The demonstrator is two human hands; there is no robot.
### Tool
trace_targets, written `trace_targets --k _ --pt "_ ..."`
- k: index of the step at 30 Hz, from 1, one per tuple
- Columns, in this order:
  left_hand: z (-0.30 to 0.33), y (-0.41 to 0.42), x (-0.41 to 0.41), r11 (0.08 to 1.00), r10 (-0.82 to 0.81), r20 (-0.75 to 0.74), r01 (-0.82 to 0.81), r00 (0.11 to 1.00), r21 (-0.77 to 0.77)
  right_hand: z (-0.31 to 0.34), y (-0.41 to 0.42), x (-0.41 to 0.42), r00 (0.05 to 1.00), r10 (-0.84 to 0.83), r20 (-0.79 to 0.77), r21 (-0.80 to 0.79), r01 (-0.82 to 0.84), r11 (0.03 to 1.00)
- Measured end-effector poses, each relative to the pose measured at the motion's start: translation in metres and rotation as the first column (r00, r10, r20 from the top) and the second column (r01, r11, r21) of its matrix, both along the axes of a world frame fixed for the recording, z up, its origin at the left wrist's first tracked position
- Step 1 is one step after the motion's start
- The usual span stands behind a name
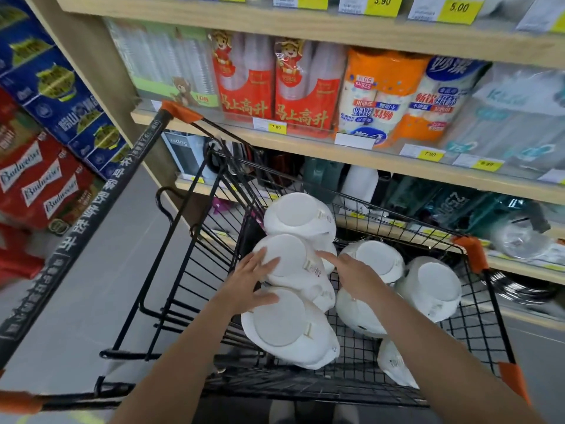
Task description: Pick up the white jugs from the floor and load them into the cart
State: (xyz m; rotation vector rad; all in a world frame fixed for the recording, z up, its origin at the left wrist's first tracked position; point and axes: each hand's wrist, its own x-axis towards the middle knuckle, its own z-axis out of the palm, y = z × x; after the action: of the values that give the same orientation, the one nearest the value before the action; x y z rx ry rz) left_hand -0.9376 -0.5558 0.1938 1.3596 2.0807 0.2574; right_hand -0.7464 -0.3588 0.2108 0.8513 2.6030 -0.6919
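Note:
Several white jugs lie bottom-up in the black wire cart (477,304). Three are stacked along the cart's left side: a far one (298,214), a middle one (289,260) and a near one (286,327). My left hand (249,281) rests with straight, spread fingers on the left side of the middle jug. My right hand (351,272) reaches in from the right, its straight fingers touching that same jug's right side. More white jugs (435,286) lie on the cart's right side. No jug shows on the floor.
The cart's handle bar (88,228) with orange ends runs along the left. Wooden shelves (305,139) of packaged cups and paper goods stand right behind the cart. Stacked beer cases (39,179) fill the left. Grey floor (101,270) lies beside the cart.

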Motion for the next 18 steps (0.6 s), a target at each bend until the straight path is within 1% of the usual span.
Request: trace_targets --k 3,6,10,12,14,18 --pt "0.011 0.01 -0.003 0.997 -0.059 -0.059 0.056 0.997 -0.048 0.009 -0.009 -0.009 0.996 -0.025 -0.083 -0.132 0.014 0.991" --pt "0.026 0.012 -0.002 0.994 -0.075 -0.07 0.069 0.995 -0.082 0.016 -0.019 -0.005 0.989 -0.08 -0.123 -0.242 0.049 0.969" --pt "0.053 0.032 0.016 0.999 -0.029 -0.087 0.027 0.996 -0.022 0.041 -0.014 0.032 0.973 -0.198 -0.116 -0.332 0.15 0.931" --pt "0.066 0.052 0.031 0.998 -0.05 -0.073 0.053 0.996 0.029 0.059 -0.006 0.061 0.969 -0.23 -0.092 -0.343 0.186 0.921" --pt "0.079 0.077 0.053 0.992 -0.085 -0.05 0.089 0.995 0.089 0.077 0.004 0.094 0.964 -0.256 -0.075 -0.306 0.222 0.926" --pt "0.1 0.132 0.114 0.964 -0.201 -0.055 0.207 0.978 0.166 0.102 0.026 0.17 0.918 -0.389 -0.075 -0.271 0.356 0.894"
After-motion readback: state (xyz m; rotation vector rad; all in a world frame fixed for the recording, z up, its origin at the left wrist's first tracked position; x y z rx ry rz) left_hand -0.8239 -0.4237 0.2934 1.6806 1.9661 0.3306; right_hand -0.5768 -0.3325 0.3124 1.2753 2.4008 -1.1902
